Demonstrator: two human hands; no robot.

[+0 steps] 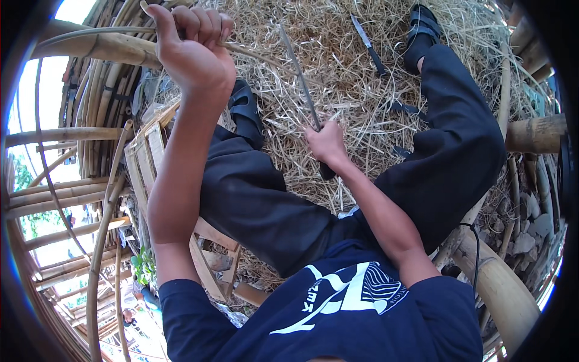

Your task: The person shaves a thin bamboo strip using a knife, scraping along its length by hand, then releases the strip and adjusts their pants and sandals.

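My left hand is raised at the upper left, its fingers closed around a thin bamboo strip. The strip runs out to the left past a thick pole, and its other end sticks out to the right, close to a knife blade. Whether strip and blade touch, I cannot tell. Lower and nearer the middle, my right hand is wrapped around the dark handle of that long, narrow knife, whose blade points up and away. A second knife with a black handle lies on the straw, farther right.
Straw and shavings cover the ground between my legs. A slatted wooden crate stands beside my left leg. Thick bamboo poles lie at the right, near broken stones. Dark strap-like pieces rest by my right leg.
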